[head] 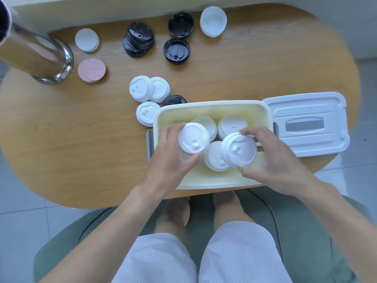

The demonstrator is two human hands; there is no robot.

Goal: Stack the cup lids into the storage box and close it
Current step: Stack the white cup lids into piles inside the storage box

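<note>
A person's left grip [173, 158] clamps one white cup lid [193, 138] and the right grip [275, 160] another white lid [239, 150], both over the open storage box [265, 113] on the tabletop [81, 139]. Beneath them three lids [232, 124] lie inside. The box cover [306, 123] rests right of the right grip; loose white lids [150, 88] and black lids [138, 39] sit beyond the left.
</note>
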